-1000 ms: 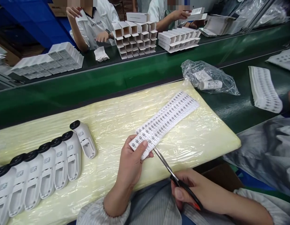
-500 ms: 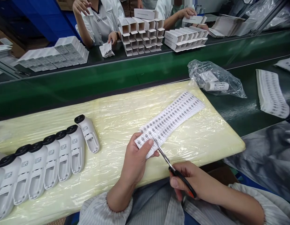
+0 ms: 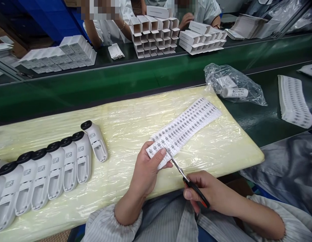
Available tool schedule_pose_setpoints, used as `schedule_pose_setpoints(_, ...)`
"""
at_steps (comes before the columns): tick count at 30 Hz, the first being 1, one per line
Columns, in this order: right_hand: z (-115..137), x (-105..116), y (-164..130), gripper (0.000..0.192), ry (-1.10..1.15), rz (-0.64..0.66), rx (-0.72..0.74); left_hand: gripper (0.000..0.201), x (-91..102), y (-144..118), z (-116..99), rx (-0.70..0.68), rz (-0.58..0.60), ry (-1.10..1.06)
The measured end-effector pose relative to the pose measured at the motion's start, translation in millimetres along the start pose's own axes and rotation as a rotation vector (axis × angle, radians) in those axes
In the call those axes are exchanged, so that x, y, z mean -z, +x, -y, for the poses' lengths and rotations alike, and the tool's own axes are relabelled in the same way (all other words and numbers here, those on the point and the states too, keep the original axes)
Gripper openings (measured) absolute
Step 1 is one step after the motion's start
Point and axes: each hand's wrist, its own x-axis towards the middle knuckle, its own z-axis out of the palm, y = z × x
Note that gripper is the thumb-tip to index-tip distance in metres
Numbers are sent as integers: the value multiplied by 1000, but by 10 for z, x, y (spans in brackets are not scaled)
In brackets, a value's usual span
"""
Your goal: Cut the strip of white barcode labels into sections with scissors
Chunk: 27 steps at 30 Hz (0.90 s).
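Note:
My left hand (image 3: pixel 147 171) pinches the near end of a long sheet of small barcode labels (image 3: pixel 189 122) that lies slanted across a yellow foam pad (image 3: pixel 120 124) wrapped in plastic film. In my right hand (image 3: pixel 203 190) are black-handled scissors (image 3: pixel 182 174), their blades reaching into the sheet's near end right beside my left thumb. A row of several white handheld devices with black round heads (image 3: pixel 57 164) lies on the pad's left part, side by side.
A clear plastic bag with white rolls (image 3: pixel 232 85) lies past the pad's far right corner. More label sheets (image 3: pixel 293 101) sit on the green belt at right. Across the belt, other people handle stacks of white cartons (image 3: pixel 156 35) and flat boxes (image 3: pixel 57 57).
The scissors have moved up from below the sheet's edge into the labels, and my right hand has come closer to my left. The view has shifted slightly.

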Motion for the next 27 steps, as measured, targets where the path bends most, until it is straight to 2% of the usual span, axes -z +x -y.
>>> schedule_pose_setpoints(7,170,-38,13,62,-5,-47,-112,57,-19,-36,11,-1,25,31)
schedule_pose_setpoints(13,182,-42,39,61,-12,-55,-69,54,-19,-37,-23,0,40,26)
schedule_pose_setpoints(19,239,-51,57,62,-1,-67,-116,53,-24,-44,-13,15,56,24)
schedule_pose_setpoints(24,250,-43,94,60,-35,-75,-64,53,-1,-37,-20,16,64,9)
schedule_pose_setpoints(27,264,-55,115,57,23,-129,-18,54,26,-51,-36,9,73,-17)
